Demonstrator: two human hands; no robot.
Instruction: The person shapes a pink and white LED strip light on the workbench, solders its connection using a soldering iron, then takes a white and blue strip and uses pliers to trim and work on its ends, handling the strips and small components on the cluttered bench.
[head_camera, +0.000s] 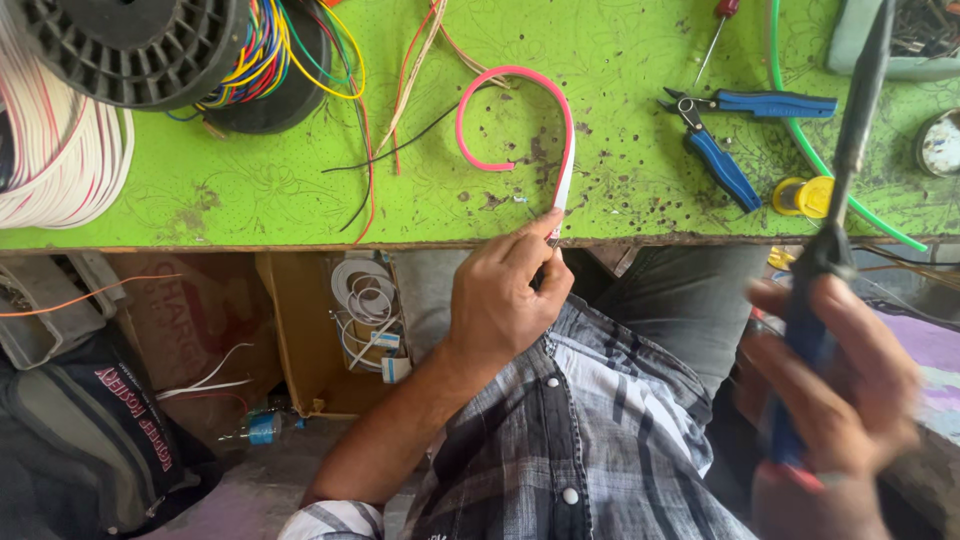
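Observation:
My left hand pinches the near end of a pink and white flat strip at the front edge of the green worktop. The strip curves up over the worktop in a hook shape. My right hand, blurred at the lower right, grips a tool with a blue handle and a long dark shaft that points up over the worktop.
Blue-handled pliers lie at the back right beside a green tube and a yellow reel. Black spools of coloured wire and a white wire coil stand at the left. A cardboard box sits under the worktop.

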